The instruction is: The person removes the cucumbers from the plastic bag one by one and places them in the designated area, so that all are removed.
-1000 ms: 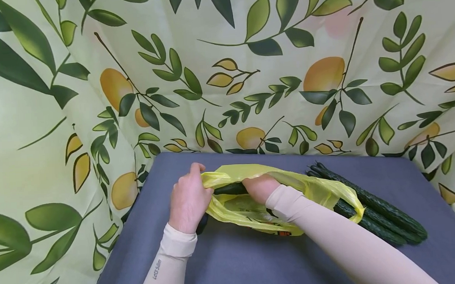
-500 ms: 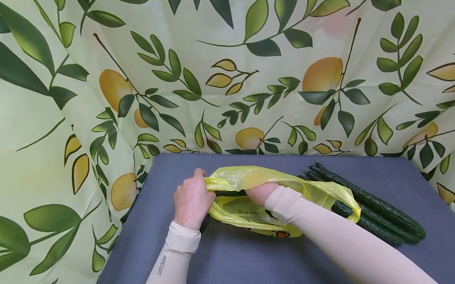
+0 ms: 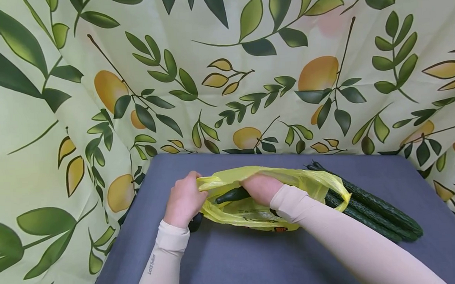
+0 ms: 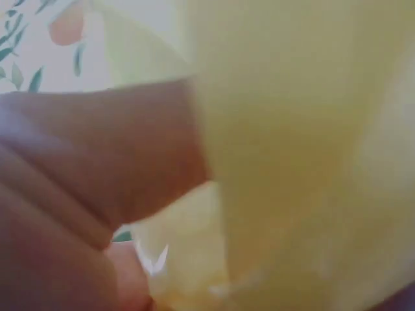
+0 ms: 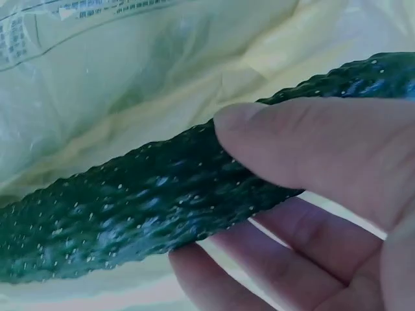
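A yellow plastic bag (image 3: 250, 219) lies with its mouth spread in the middle of the table. At the bag's left end my left hand (image 3: 185, 199) grips its rim; in the left wrist view the film (image 4: 292, 162) fills much of the picture. Reaching inside the bag is my right hand (image 3: 261, 188), its fingers hidden from the head view. The right wrist view shows thumb and fingers round a dark green, bumpy cucumber (image 5: 130, 201). One end of this cucumber (image 3: 233, 195) shows in the bag's mouth, pointing left.
Several long cucumbers (image 3: 383, 209) lie side by side on the blue-grey table (image 3: 225, 265), right of the bag and partly behind it. A leaf-and-fruit patterned cloth (image 3: 270, 64) hangs along the back and left. A dark object (image 3: 196, 222) shows beside the left wrist.
The bag and the left hand have shifted slightly left. More of the cucumber's end shows in the bag's mouth now. My right hand stays inside the bag.
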Demonstrator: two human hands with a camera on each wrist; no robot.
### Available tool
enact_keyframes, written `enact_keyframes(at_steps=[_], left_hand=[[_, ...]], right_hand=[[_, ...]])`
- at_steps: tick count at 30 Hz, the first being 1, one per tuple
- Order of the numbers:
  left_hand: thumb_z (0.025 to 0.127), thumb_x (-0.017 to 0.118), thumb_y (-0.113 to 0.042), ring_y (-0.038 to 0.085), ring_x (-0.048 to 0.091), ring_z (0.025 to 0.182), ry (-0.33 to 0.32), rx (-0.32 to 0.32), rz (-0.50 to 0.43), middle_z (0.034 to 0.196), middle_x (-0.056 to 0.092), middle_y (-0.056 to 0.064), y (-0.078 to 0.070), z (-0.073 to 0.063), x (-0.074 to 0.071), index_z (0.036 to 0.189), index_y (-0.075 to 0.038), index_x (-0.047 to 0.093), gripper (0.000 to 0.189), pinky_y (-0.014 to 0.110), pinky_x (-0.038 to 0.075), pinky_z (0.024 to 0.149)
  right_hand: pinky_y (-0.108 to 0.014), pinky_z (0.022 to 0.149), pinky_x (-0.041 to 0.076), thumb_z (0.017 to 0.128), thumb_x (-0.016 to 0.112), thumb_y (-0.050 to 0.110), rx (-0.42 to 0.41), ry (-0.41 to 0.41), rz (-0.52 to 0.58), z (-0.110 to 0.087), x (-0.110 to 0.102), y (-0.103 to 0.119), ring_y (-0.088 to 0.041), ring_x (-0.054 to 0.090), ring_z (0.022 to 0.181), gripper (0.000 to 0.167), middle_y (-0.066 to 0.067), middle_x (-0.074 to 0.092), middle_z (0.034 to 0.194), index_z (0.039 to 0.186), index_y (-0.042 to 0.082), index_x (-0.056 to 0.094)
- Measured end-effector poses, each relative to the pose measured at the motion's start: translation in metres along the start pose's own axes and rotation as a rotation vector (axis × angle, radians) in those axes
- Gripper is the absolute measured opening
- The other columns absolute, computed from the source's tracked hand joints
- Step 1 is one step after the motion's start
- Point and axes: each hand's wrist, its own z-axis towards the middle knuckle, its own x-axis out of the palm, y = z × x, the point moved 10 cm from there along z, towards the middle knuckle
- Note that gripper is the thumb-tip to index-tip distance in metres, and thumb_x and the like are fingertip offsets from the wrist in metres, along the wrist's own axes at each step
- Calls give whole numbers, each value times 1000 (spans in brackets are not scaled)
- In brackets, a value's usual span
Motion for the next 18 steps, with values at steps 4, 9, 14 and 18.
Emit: enact_keyframes(at_steps=[4, 9, 14, 18], left_hand=[[91, 79, -14, 24, 67, 72, 21, 24, -56, 103, 78, 15, -3, -2, -2, 126, -2, 71, 38, 38, 55, 64], [93, 77, -19, 23, 65, 71, 7, 17, -80, 100, 76, 13, -2, -3, -9, 126, -3, 70, 38, 34, 51, 61], [94, 75, -21, 24, 64, 70, -18, 19, -76, 100, 77, 13, 1, -2, -15, 127, -3, 70, 38, 34, 49, 61], [96, 74, -21, 25, 65, 69, -47, 15, -83, 101, 78, 15, 4, -2, -20, 130, -3, 71, 39, 33, 49, 58]], right_hand=[[-45, 80, 65, 90, 72, -11, -52, -45, 14, -2, -12, 5, -31, 78, 89, 24, -12, 76, 94, 102, 8, 67], [-45, 84, 65, 90, 70, -11, -66, -49, 56, -12, -30, 9, -32, 79, 93, 29, -13, 77, 99, 112, 7, 67], [-43, 87, 64, 91, 78, -2, -126, -72, 111, -29, -55, 15, -28, 78, 97, 30, -9, 77, 105, 117, 7, 64], [-40, 88, 62, 94, 81, 7, -175, -141, 161, -46, -85, 18, -21, 76, 98, 36, -5, 77, 112, 126, 7, 65]])
